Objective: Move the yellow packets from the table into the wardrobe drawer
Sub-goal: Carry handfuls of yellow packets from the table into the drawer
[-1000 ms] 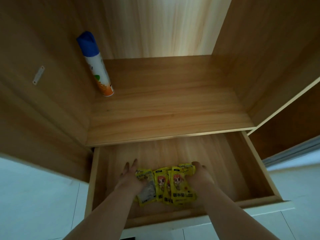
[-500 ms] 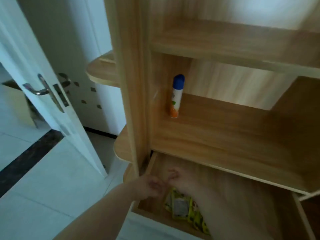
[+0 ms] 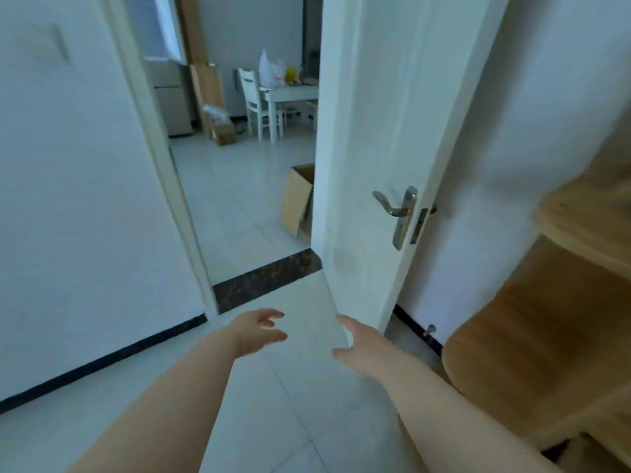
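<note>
Left hand [image 3: 253, 331], right hand [image 3: 362, 343] before door [image 3: 368, 131]

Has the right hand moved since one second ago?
Yes. The right hand has left the drawer; it is now open and empty, left of the wardrobe's rounded side shelves, toward the open door.

The pale tiled floor [image 3: 246, 206] runs through the doorway. A dark speckled stone strip [image 3: 266, 281] crosses it there. A brown cardboard box [image 3: 297, 199] stands on the floor past the strip. Far back, a white slatted chair [image 3: 257, 104] stands beside a white table [image 3: 293, 92]. On the table sit a white plastic bag [image 3: 271, 71] and something small and yellow [image 3: 291, 74].
</note>
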